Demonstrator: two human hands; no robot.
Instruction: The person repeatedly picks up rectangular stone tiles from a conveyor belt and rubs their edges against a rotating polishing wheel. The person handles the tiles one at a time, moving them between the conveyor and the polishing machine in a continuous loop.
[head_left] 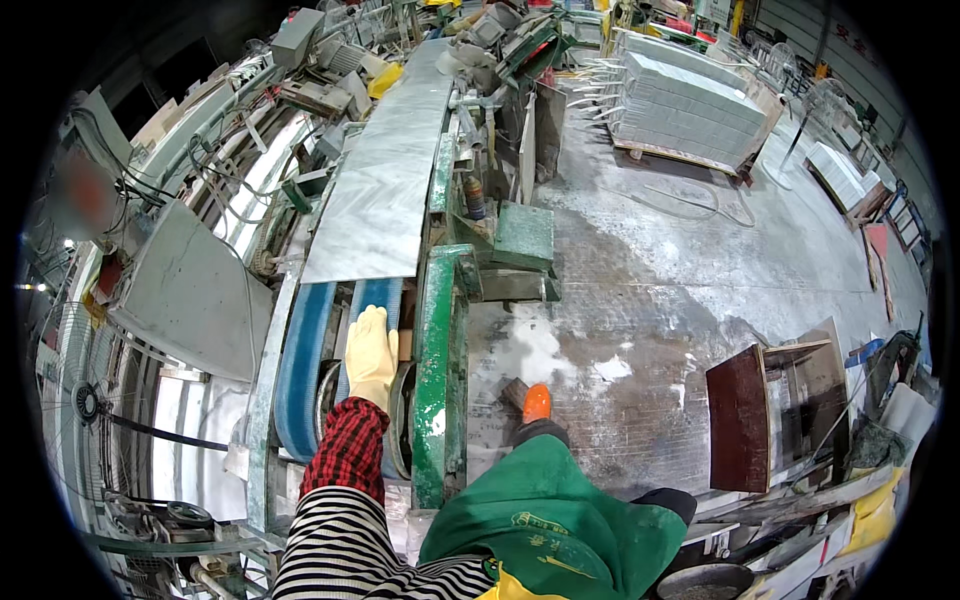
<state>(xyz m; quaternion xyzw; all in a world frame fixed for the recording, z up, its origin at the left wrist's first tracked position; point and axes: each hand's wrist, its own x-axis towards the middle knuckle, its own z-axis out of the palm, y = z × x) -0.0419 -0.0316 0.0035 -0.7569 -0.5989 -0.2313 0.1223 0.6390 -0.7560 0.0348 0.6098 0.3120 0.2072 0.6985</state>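
My left hand [371, 350], in a pale yellow rubber glove, rests over the blue conveyor belts [305, 375] with its fingers stretched out and together. Nothing shows in its grip; whether the palm touches the belt I cannot tell. Just beyond the fingertips, apart from them, lies the near edge of a long white-grey marble slab [375, 190], flat on the conveyor. A red plaid cuff [345, 445] covers my left wrist. My right hand does not appear.
A green steel rail [435, 380] edges the conveyor, with a green box [524, 235] beside it. To the right stands a brown wooden cabinet [738, 420]. Farther off, stacked pale slabs [680, 115] sit on a pallet. A hose [690, 208] lies on the wet-patched floor.
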